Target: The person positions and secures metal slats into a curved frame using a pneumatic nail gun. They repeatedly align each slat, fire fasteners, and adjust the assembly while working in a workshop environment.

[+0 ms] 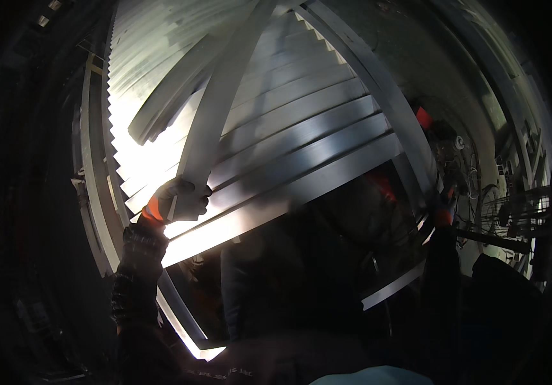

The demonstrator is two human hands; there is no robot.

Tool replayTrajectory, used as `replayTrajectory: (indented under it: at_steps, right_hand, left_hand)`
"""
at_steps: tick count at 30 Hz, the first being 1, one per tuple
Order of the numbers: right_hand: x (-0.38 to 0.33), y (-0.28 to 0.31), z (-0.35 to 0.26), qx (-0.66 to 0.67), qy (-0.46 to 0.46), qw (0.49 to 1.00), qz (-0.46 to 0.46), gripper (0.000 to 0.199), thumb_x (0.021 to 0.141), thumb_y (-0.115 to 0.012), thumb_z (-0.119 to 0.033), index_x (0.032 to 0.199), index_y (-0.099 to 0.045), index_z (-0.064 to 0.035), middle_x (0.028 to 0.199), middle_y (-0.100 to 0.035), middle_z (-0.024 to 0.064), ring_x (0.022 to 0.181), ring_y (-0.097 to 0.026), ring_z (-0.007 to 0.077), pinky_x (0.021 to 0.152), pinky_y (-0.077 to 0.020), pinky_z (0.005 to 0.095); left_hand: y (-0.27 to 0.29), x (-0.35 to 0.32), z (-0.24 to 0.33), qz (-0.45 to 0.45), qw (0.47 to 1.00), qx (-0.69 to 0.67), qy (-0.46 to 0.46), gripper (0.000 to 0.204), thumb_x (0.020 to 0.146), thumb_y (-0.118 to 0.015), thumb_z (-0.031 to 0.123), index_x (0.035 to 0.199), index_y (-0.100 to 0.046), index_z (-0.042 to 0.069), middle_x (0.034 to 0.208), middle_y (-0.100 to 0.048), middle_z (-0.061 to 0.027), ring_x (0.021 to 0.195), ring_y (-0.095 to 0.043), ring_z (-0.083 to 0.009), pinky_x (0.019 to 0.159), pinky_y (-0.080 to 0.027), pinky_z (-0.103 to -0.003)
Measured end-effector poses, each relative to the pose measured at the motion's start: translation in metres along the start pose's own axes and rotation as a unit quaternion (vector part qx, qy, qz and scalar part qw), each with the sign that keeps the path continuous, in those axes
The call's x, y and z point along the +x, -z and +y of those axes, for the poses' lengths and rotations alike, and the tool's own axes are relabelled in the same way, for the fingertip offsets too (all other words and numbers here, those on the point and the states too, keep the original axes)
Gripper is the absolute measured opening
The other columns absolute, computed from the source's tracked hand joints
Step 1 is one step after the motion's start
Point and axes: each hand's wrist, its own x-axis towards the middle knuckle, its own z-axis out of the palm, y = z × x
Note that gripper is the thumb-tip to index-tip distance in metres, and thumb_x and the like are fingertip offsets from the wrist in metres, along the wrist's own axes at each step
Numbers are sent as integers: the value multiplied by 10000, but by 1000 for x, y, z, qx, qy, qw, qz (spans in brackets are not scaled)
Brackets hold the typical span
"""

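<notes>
My left hand [176, 199], in a dark glove with an orange cuff, is closed around the near end of a long flat metal bar [215, 115]. The bar slants up and away over a panel of overlapping metal slats [301, 163], brightly lit on its left side. My right hand [443, 208] is at the panel's right, by the near end of a long metal side rail [385, 83]. Its fingers are lost in shadow, so any hold is unclear. Another metal bar [173, 90] lies on the slats, left of the one I hold.
A metal upright [96, 179] runs along the left of the panel. At right are a wire rack [523, 208], a dark rod [494, 240] and tangled cables [475, 173]. A red piece [423, 117] shows beyond the side rail. Below the slats, a metal frame corner [202, 350] catches light.
</notes>
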Motion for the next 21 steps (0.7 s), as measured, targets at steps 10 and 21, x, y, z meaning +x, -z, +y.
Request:
replayTrajectory:
  at_steps: [10, 21]
  right_hand:
    - [-127, 142, -213, 616, -31, 784, 63, 704, 857, -651, -189, 1436, -308, 19, 1420, -424, 179, 1313, -413, 267, 1083, -358, 376]
    - [-119, 309, -451, 940, 120, 227, -223, 675, 934, -531, -525, 1403, -384, -62, 1312, -527, 160, 1129, -566, 314, 939, -456, 471]
  left_hand:
    - [1, -124, -143, 361, 727, 558, -171, 659, 727, -743, 171, 1299, -437, 56, 1005, -605, -105, 847, -614, -207, 753, -519, -334]
    - [15, -256, -220, 349, 423, 806, -221, 900, 608, -711, 115, 1389, -297, -57, 1155, -518, -292, 995, -537, -463, 862, -460, -525]
